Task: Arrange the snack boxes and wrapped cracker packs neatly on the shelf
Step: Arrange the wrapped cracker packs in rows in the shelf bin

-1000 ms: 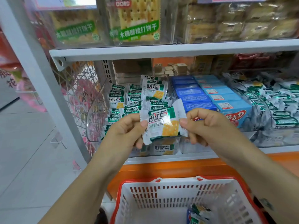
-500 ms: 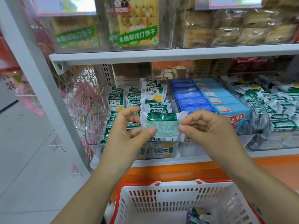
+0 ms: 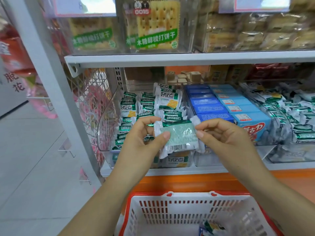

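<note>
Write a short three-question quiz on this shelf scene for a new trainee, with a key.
1. True or false: the cracker pack held by the left hand and the right hand shows its barcode side to the camera.
2. What stands directly right of the clear bin of green and white packs? A) red bags B) blue boxes C) bottles
3. Fill in: below the hands sits a white basket with a ____ rim.

Key: 1 true; 2 B; 3 red
</note>
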A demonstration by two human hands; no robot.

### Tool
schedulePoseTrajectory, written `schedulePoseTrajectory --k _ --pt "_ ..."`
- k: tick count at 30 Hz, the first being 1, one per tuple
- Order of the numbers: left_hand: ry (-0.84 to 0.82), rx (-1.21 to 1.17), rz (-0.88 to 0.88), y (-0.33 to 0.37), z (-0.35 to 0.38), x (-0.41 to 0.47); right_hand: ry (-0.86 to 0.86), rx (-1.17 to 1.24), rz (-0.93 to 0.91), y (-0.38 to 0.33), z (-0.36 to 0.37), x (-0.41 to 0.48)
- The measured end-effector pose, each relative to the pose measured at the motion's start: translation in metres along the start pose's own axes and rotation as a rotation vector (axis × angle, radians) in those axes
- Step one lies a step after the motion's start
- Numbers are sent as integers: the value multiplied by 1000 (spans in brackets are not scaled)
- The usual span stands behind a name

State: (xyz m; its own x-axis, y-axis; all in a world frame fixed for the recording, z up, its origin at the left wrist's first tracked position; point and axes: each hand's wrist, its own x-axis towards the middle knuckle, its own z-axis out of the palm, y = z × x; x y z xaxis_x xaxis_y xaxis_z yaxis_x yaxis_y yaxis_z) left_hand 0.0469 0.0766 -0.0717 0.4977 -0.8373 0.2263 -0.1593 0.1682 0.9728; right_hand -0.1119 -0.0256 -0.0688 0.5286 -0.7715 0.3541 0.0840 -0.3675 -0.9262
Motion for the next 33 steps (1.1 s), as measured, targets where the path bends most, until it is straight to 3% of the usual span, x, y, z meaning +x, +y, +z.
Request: schedulePoseTrajectory --k 5,9,13,18,22,26,30,33 --pt "-25 -207 -243 -1 -2 4 -256 -542 -269 -9 -2 -3" --pt "-136 -325 -383 3 -2 3 -171 -632 -447 -12 5 3" --pt "-177 -90 -298 12 -15 0 -103 -549 -262 -27 9 10" --pt "-179 91 -158 12 -25 1 -236 -595 -124 -32 21 19" --pt "-40 100 -98 11 -32 3 -247 -958 -428 -31 38 23" --pt "-2 128 -81 11 -38 5 -199 -1025 -596 -26 51 29" --pt "59 140 -60 9 -48 9 -186 -1014 -447 -19 54 53" --pt "201 223 -4 11 -65 12 -172 -1146 -300 -12 51 85"
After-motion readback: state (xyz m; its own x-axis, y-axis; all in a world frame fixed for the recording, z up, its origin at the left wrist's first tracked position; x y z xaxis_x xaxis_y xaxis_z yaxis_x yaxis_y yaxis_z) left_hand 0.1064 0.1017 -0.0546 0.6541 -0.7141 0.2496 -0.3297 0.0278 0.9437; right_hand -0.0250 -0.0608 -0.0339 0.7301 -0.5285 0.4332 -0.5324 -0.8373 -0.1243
